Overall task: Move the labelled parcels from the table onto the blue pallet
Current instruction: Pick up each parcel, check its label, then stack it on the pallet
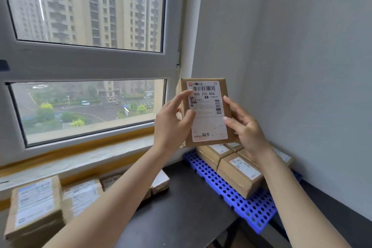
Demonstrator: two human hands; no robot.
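Note:
I hold a brown cardboard parcel (207, 111) upright in the air, its white shipping label facing me. My left hand (171, 125) grips its left edge, with index finger and thumb lying on the label. My right hand (244, 127) holds the right edge, fingers curled round it. Below it the blue perforated pallet (237, 195) lies on the dark table (181, 211) against the right wall, with several labelled parcels (239, 173) on it. More labelled parcels (36, 205) are stacked on the table at the lower left.
A window with a white frame (90, 62) and a sill (80, 159) runs behind the table. A grey wall (302, 66) stands close on the right. Small parcels (159, 182) lie near the sill in the middle.

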